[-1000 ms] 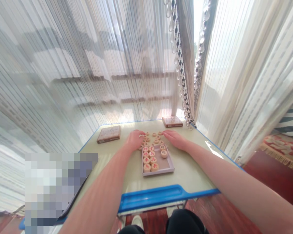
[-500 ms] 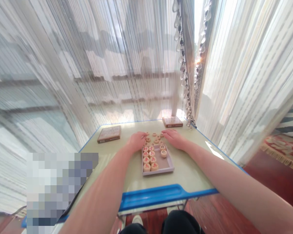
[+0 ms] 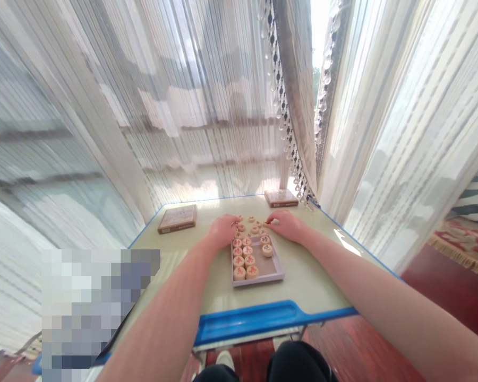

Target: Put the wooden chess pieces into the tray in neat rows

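A shallow grey tray (image 3: 276, 270) lies mid-table with several round wooden chess pieces (image 3: 245, 260) marked in red lined up inside. More loose pieces (image 3: 253, 225) lie on the table just beyond the tray. My left hand (image 3: 222, 231) rests at the left of the loose pieces, fingers curled over them. My right hand (image 3: 287, 224) is at their right, its fingertips pinched on a piece.
The pale green table (image 3: 314, 281) has a blue rim and a blue front lip (image 3: 263, 318). A brown box (image 3: 177, 218) lies at the back left and another brown box (image 3: 281, 198) at the back right. Sheer curtains hang around the table. A blurred patch covers the lower left.
My right hand has gone from lying flat to curling its fingers on a piece. My left hand has drawn slightly toward the tray. The curtains have swayed.
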A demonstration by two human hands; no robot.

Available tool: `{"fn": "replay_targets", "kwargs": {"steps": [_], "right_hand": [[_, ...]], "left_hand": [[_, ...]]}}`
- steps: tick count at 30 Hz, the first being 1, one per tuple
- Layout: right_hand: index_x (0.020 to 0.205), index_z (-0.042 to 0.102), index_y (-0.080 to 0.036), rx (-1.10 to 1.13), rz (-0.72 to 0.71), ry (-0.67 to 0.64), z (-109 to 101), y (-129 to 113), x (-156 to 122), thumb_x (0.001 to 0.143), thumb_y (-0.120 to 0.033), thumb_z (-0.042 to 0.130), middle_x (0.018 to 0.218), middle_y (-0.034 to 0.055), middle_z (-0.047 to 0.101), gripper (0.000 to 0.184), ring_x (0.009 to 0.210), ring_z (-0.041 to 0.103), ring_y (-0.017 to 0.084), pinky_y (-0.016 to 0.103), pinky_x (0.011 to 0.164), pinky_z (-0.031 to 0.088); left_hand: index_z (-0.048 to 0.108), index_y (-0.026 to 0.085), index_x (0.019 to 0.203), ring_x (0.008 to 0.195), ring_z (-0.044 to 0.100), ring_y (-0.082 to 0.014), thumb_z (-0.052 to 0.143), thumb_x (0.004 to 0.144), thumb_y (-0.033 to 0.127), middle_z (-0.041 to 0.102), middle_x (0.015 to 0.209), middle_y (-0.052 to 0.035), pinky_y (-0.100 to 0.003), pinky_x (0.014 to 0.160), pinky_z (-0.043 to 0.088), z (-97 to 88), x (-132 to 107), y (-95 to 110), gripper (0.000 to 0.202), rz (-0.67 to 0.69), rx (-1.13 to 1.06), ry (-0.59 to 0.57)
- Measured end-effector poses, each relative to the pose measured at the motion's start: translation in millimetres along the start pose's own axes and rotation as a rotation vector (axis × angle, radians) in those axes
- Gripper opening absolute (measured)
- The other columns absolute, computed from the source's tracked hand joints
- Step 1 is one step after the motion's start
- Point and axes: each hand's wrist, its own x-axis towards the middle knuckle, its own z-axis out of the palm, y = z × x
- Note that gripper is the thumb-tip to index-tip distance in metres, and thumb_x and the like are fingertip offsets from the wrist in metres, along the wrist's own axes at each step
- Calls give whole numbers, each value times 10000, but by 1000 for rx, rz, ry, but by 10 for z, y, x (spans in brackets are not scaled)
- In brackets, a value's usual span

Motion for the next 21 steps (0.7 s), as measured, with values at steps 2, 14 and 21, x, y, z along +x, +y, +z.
{"fn": "replay_targets", "kwargs": {"steps": [2,14,21], "right_hand": [[889,677,-195,-2,17,0,2,1,-3,787,-288,556,882,45,665,183,894,572,203,330,841,439],[890,663,-177,-25,110,-13,11,-2,-15,761,-379,574,891,62,641,255,912,553,222,338,828,434],[1007,652,-203,-2,73,-37,17,6,-25,748,-282,559,1044,68,628,287,1039,515,241,366,929,390]], "left_hand": [[644,216,1072,1032,564,-196,400,821,197,618,1158,-41,-299,935,430,17,3,-18,350,10,4,8],[651,209,1045,1001,580,-191,379,816,189,625,1124,-45,-304,930,430,25,1,-37,356,36,22,21],[653,214,1038,1011,575,-194,393,817,195,626,1126,-42,-295,928,433,11,-2,-11,342,22,22,5]]}}
